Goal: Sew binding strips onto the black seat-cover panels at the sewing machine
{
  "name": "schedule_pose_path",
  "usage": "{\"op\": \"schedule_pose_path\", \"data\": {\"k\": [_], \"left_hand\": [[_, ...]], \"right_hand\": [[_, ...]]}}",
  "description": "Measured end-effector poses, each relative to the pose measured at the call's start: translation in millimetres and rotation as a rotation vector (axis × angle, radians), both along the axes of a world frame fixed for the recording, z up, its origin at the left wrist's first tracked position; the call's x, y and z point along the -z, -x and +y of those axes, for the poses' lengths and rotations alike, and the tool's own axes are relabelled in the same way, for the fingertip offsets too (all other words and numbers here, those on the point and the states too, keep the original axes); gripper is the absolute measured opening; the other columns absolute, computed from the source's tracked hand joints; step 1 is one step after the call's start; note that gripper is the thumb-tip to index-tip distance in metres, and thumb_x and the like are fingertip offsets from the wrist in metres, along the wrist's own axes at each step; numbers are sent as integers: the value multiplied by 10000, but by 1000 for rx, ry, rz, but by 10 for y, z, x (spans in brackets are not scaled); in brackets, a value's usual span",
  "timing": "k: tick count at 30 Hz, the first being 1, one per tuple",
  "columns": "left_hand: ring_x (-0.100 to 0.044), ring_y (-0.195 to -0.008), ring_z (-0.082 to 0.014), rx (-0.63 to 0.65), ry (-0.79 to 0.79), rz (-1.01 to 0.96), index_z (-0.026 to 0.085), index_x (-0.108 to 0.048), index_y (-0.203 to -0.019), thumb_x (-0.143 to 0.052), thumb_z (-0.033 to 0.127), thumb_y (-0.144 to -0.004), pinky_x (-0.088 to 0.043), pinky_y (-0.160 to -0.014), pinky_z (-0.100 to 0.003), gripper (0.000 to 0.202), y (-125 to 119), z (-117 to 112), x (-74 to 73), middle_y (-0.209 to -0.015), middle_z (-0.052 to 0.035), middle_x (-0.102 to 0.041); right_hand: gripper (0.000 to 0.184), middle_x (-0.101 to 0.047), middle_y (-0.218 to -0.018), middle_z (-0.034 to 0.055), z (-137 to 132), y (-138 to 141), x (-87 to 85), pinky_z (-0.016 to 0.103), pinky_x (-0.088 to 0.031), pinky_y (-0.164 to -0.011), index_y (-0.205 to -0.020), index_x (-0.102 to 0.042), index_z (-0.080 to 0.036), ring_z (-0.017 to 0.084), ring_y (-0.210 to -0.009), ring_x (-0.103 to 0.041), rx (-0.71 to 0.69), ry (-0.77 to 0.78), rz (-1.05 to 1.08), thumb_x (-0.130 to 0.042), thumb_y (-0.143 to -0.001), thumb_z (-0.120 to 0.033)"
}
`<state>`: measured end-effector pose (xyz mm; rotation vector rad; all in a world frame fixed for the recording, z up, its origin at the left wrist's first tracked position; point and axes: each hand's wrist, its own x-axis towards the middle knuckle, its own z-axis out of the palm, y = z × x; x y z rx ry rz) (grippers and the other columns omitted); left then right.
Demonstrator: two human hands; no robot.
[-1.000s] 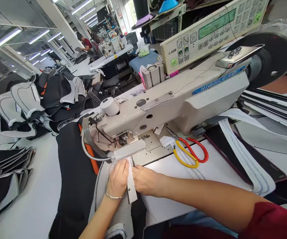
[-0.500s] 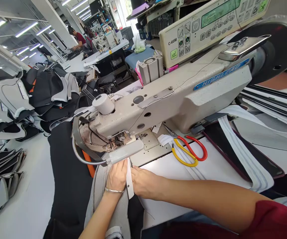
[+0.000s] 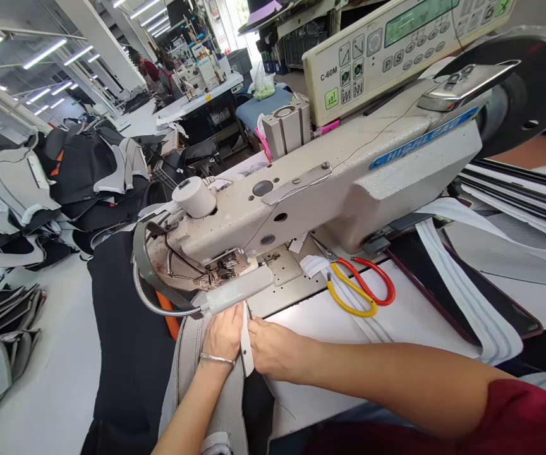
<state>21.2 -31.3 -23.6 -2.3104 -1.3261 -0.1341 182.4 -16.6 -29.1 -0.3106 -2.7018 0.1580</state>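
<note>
My left hand (image 3: pixel 224 335) lies on the grey mesh fabric (image 3: pixel 225 398), its fingers stretched forward toward the needle area; the fingertips are partly hidden. Right beside it, my right hand (image 3: pixel 273 349) has its fingers curled on the edge of the black fabric (image 3: pixel 258 404). Between the hands runs a narrow white strip (image 3: pixel 246 351) with a small hole in its near end. The sewing machine (image 3: pixel 320 196) stands just ahead, and a white lamp (image 3: pixel 239 287) on a bendable metal neck reaches over the needle area. The stitching point itself is hidden.
Scissors (image 3: pixel 353 278) with red and yellow handles rest right of the needle plate, near a striped white tape (image 3: pixel 462 297). A control panel (image 3: pixel 396 57) stands behind the machine. Stacked seat-cover pieces (image 3: pixel 83 164) fill the left side. Two people work at a far table.
The camera view has shifted very slightly. Both hands keep nearly the same place on the fabric. The spot on the machine's handwheel has turned from dark to bright.
</note>
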Motion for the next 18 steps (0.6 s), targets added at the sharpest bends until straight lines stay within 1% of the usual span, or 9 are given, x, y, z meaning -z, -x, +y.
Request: {"op": "schedule_pose_path", "data": {"k": [5,10,13,15,18], "left_hand": [[-534,-967,-233,-4,15,-9,92,-517,-1093,-368,74,-794,-486,-735,-333,334,-1,15,4,-974,-145,-615],[-566,-874,-211,13,23,16,104,-545,-1052,-359,65,-787,-484,-697,-309,326,6,57,-27,-877,-115,-635],[-573,-826,-207,34,36,25,90,-572,-995,-357,66,-788,-478,-667,-295,299,-3,77,-73,-822,-116,-641],[-575,-784,-198,17,56,38,106,-587,-957,-342,75,-796,-472,-640,-284,294,-12,78,-95,-793,-101,-643],[-570,-689,-178,-54,100,20,154,-604,-892,-328,89,-802,-459,-609,-273,298,-13,82,-101,-737,-67,-638]], "right_hand": [[72,-564,-863,131,-2,5,-6,387,-413,-727,-761,-591,-109,235,-835,-472,8,-16,-9,-520,-755,-116],[26,-569,-723,96,8,-19,-77,357,-422,-701,-723,-609,-126,228,-799,-478,-5,40,-45,-586,-723,-138],[31,-585,-759,97,-1,-16,-73,362,-418,-724,-723,-617,-123,229,-821,-475,13,63,-31,-606,-719,-152],[33,-592,-787,93,-9,-2,-45,371,-407,-757,-722,-619,-121,225,-828,-473,17,76,-22,-599,-728,-147],[50,-596,-827,81,1,36,24,376,-385,-812,-737,-617,-124,218,-854,-466,20,91,1,-568,-747,-129]]}}
